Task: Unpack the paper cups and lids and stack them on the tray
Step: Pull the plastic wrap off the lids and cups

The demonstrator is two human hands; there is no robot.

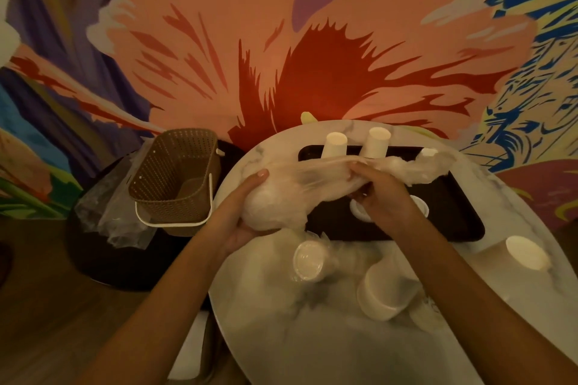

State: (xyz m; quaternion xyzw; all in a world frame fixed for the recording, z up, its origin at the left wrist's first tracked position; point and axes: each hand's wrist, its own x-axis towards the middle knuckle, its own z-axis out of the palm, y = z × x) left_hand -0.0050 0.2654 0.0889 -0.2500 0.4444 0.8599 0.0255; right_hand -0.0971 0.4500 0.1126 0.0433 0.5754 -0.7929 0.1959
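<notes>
Marble table (pixel 312 337), painted flower wall behind. Wrapped bundle of lids (pixel 266 209) held above table's left edge, just left of dark tray (pixel 438 197). Plastic wrap (pixel 312 172) stretched left-right. Left hand (pixel 247 212) cups bundle; right hand (pixel 381 194) pinches wrap, nearer tray. Two cups (pixel 355 144) stand on tray.

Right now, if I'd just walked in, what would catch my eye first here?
First, the huge flower mural filling the wall behind the table. Then both hands, the left hand and the right hand, stretching a clear plastic bag with white contents above the dark tray. Two white paper cups stand upside down at the tray's far edge, and a brown perforated basket sits to the left.
</notes>
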